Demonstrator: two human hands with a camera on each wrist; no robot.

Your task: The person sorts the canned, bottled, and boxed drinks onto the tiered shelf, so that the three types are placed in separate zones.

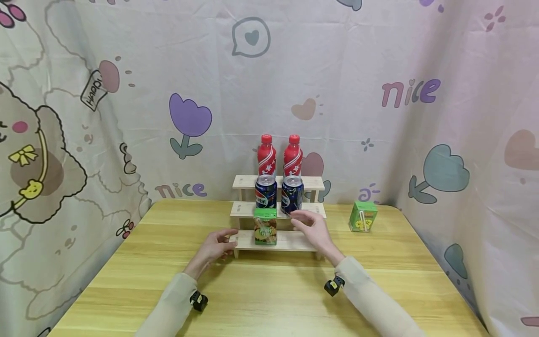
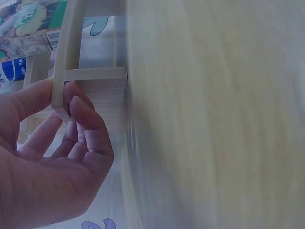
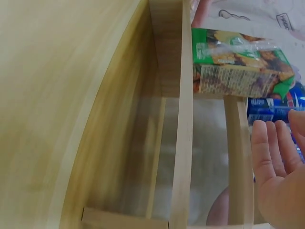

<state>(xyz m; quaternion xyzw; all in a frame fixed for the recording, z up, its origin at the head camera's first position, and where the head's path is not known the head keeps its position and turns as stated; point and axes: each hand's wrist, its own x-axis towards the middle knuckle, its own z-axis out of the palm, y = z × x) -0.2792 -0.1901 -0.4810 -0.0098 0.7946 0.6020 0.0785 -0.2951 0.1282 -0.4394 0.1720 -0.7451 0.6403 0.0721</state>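
Observation:
A three-tier wooden shelf [image 1: 294, 241] stands on the table. My left hand [image 1: 215, 246] pinches the left end of its lowest board, the thumb on one face and curled fingers on the other, as the left wrist view shows. My right hand [image 1: 313, 229] is just in front of the right blue soda can [image 1: 292, 194], fingers fairly straight; whether they touch the can I cannot tell. Another blue can [image 1: 265, 193] stands beside it on the middle tier. A green and brown drink carton [image 1: 265, 227] stands on the lowest tier, between my hands.
Two red bottles [image 1: 267, 157] with red caps stand on the top tier. A green drink carton [image 1: 363, 216] with a straw on its side stands on the table [image 1: 269, 295] to the right. Patterned cloth [image 1: 252, 84] hangs behind and at both sides.

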